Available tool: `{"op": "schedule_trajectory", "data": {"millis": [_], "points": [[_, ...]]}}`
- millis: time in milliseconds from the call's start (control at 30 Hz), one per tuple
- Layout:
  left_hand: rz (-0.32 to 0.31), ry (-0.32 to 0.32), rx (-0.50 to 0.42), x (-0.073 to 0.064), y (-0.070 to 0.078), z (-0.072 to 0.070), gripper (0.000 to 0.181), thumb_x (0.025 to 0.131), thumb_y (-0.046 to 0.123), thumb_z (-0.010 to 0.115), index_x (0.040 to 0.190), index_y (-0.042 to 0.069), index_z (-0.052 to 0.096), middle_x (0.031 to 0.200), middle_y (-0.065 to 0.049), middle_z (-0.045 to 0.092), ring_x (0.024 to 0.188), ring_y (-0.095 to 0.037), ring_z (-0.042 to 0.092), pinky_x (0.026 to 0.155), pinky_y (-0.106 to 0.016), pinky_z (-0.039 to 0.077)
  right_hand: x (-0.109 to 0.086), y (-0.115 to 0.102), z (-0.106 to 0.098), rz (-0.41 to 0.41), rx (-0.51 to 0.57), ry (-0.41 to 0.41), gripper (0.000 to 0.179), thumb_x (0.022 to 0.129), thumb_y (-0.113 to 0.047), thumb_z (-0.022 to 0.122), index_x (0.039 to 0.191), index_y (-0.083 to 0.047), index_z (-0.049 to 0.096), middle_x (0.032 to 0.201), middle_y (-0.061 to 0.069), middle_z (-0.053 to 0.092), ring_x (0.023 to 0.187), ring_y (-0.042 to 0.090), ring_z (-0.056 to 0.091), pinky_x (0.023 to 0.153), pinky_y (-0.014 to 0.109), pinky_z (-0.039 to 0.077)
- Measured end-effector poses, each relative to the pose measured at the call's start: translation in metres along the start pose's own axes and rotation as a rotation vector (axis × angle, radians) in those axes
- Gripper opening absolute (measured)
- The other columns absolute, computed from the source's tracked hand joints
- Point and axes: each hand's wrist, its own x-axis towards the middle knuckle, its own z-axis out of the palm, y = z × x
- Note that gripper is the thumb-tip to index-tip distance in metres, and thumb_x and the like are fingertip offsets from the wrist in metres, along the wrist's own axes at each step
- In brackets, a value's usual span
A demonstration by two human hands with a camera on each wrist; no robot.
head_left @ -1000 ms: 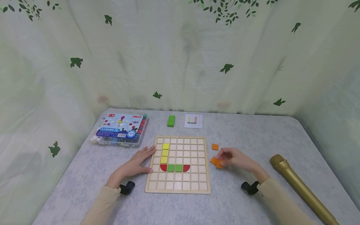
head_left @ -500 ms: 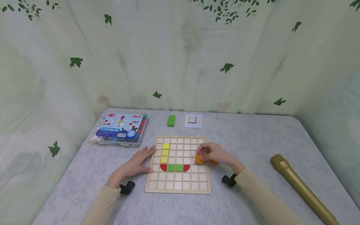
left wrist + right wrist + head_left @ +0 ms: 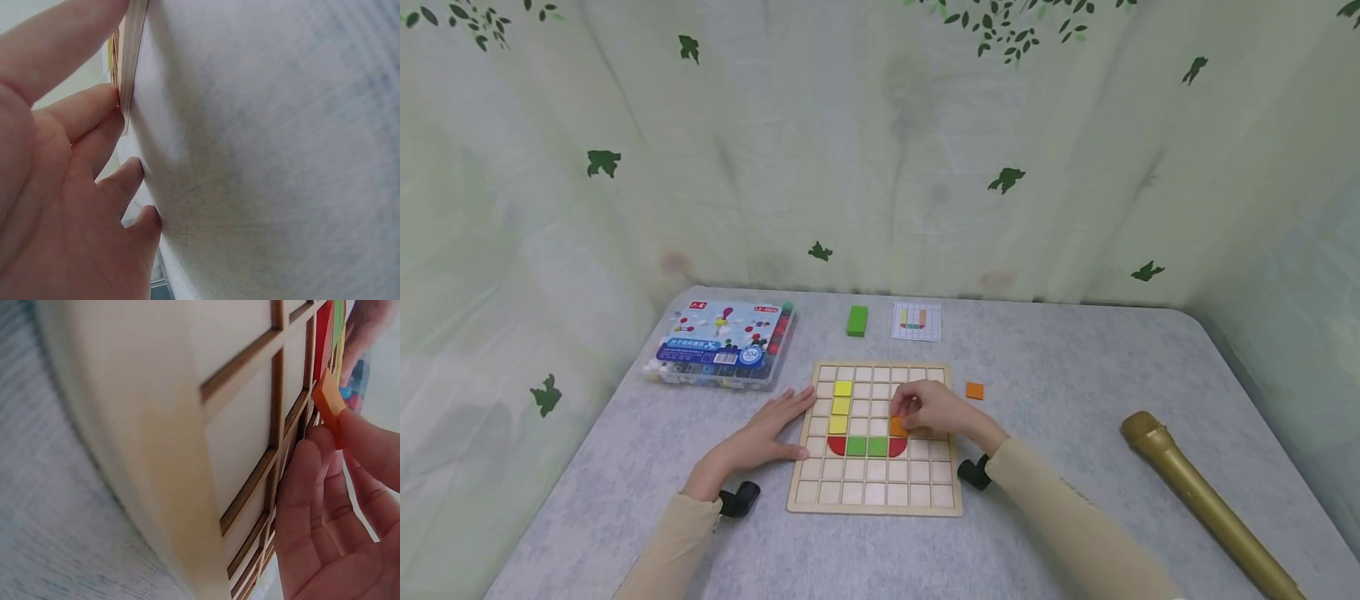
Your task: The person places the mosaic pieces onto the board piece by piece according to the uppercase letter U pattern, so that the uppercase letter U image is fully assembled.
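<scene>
My right hand (image 3: 934, 407) pinches an orange square tile (image 3: 898, 427) over the gridded wooden board (image 3: 874, 510). In the right wrist view, the tile (image 3: 329, 406) tilts between thumb and fingers, beside a red quarter-round tile (image 3: 323, 339). On the board stand a column of yellow tiles (image 3: 840, 407) and a row of green tiles (image 3: 867, 447) with a red tile (image 3: 836, 446) at each end. My left hand (image 3: 767, 435) rests along the board's left edge, fingers straight; the left wrist view shows fingertips touching the board's side (image 3: 129, 62). A loose orange tile (image 3: 974, 391) lies right of the board.
A pattern card (image 3: 916, 322) and a green block (image 3: 857, 321) lie behind the board. At back left sits a clear plastic box (image 3: 718, 346) of coloured parts with a printed lid. A gold microphone (image 3: 1206, 500) lies at the right of the table.
My right hand took an orange tile from the table right of the board and carried it left, over the cell behind the right red tile. My left hand stayed in place.
</scene>
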Motion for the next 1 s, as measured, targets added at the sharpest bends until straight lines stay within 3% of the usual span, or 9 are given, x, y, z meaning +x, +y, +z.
{"op": "schedule_trajectory", "data": {"millis": [200, 400, 600, 800, 1000], "points": [[0.001, -0.001, 0.0, 0.0, -0.001, 0.0, 0.087, 0.086, 0.033, 0.071, 0.151, 0.002, 0.024, 0.157, -0.016, 0.017, 0.143, -0.04, 0.002, 0.113, -0.056, 0.001, 0.001, -0.002, 0.003, 0.003, -0.086, 0.02, 0.014, 0.082, 0.003, 0.067, 0.086, -0.011, 0.065, 0.077, -0.003, 0.058, 0.072, 0.014, 0.053, 0.067, 0.028, 0.046], [0.004, 0.001, -0.001, 0.0, -0.001, 0.0, 0.087, 0.085, 0.033, 0.072, 0.151, 0.001, 0.024, 0.157, -0.016, 0.018, 0.143, -0.041, 0.002, 0.113, -0.056, 0.001, 0.0, -0.002, 0.003, 0.006, -0.066, 0.034, 0.014, 0.082, 0.003, 0.067, 0.087, -0.009, 0.066, 0.078, -0.003, 0.058, 0.071, 0.013, 0.052, 0.066, 0.027, 0.045], [0.004, 0.002, 0.0, 0.0, -0.001, 0.0, 0.087, 0.085, 0.033, 0.071, 0.151, 0.002, 0.024, 0.157, -0.016, 0.018, 0.143, -0.04, 0.002, 0.113, -0.056, 0.001, -0.008, 0.008, -0.005, -0.029, 0.117, 0.049, 0.008, 0.086, 0.0, 0.065, 0.094, -0.001, 0.066, 0.085, 0.006, 0.062, 0.071, 0.015, 0.055, 0.064, 0.026, 0.048], [0.003, 0.004, 0.002, 0.0, -0.001, 0.001, 0.087, 0.086, 0.033, 0.071, 0.151, 0.002, 0.024, 0.157, -0.016, 0.018, 0.143, -0.041, 0.002, 0.113, -0.056, 0.0, -0.026, 0.026, -0.023, -0.009, 0.345, 0.061, 0.021, 0.09, -0.004, 0.064, 0.106, 0.007, 0.062, 0.098, 0.017, 0.063, 0.082, 0.02, 0.059, 0.074, 0.031, 0.053], [0.003, 0.004, 0.006, 0.0, 0.0, 0.001, 0.087, 0.085, 0.034, 0.071, 0.151, 0.001, 0.024, 0.156, -0.017, 0.018, 0.142, -0.042, 0.003, 0.113, -0.056, 0.001, -0.05, 0.045, -0.041, 0.081, 0.354, 0.129, 0.022, 0.088, -0.006, 0.067, 0.107, 0.005, 0.062, 0.1, 0.016, 0.064, 0.086, 0.022, 0.058, 0.074, 0.029, 0.05]]}}
